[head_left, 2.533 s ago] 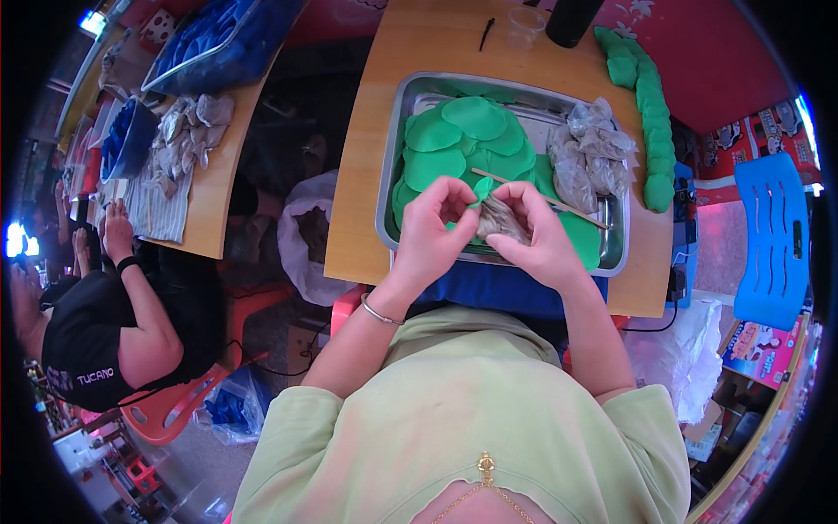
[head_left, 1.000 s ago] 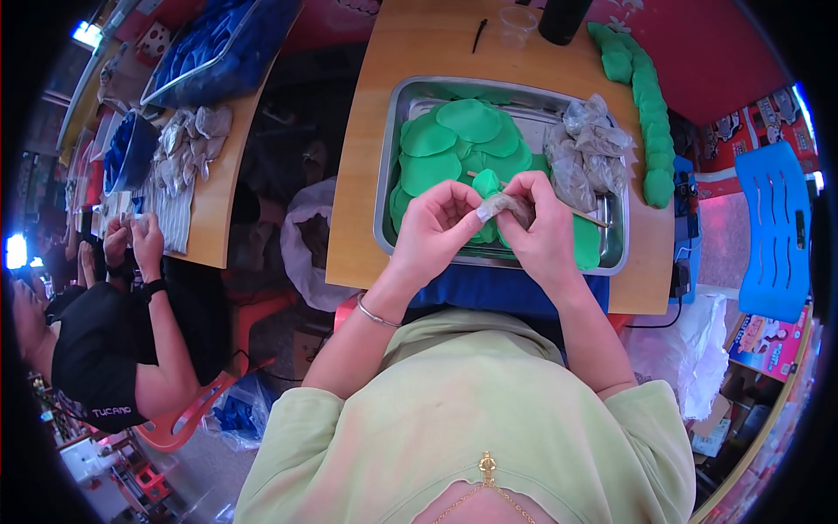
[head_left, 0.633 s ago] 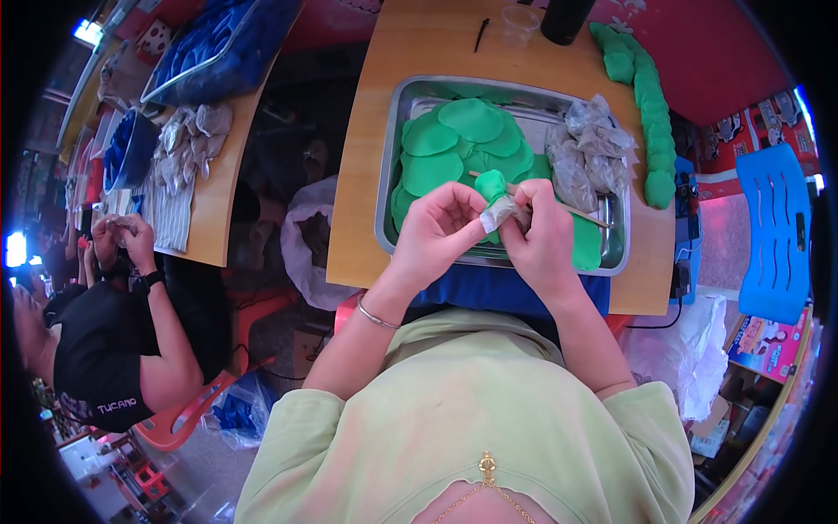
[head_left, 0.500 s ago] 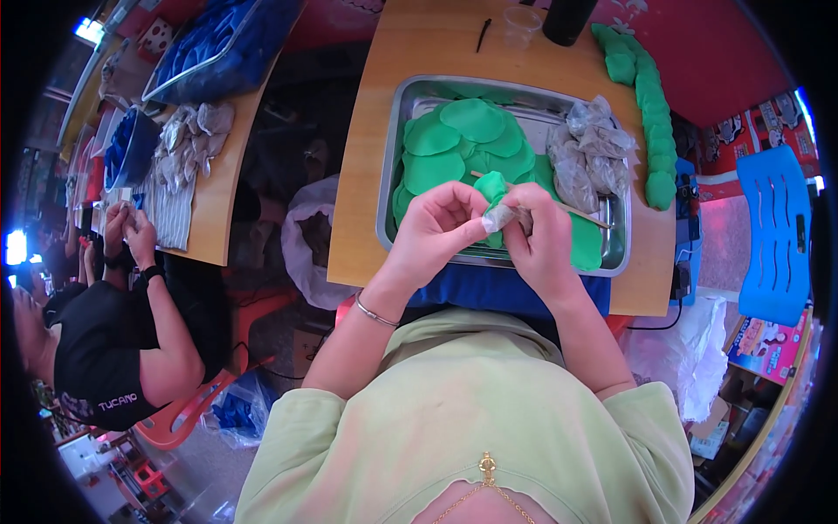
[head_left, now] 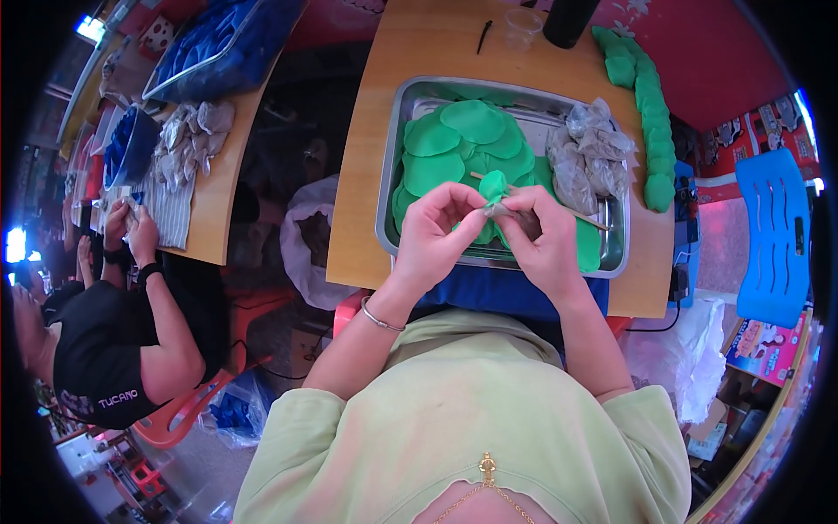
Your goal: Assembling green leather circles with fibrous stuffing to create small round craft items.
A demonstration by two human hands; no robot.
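Note:
Both hands meet above the near part of a metal tray (head_left: 384, 205). My left hand (head_left: 436, 229) pinches one side of a small green rubbery piece (head_left: 493, 185) with a greyish plastic-looking bit at its lower end. My right hand (head_left: 543, 231) pinches the other side, its fingertips close to the left ones. Thin, flat green discs (head_left: 476, 120) overlap in a pile in the tray beyond my hands. A thin wooden stick (head_left: 583, 217) lies slantwise behind them, partly hidden. Clear little bags with greyish-brown filling (head_left: 592, 153) are heaped at the tray's right.
A row of rounded green pieces (head_left: 653, 122) runs along the table's right edge. A clear cup (head_left: 523, 28) and a black cylinder (head_left: 569, 21) stand at the back. Left, a co-worker (head_left: 122, 341) handles something small at another table (head_left: 229, 166). A blue stool (head_left: 773, 236) is at right.
The green piece now sits more upright above my fingertips, and less of the pale plastic shows. My right fingers have shifted slightly lower around it. The co-worker's hands have moved a little.

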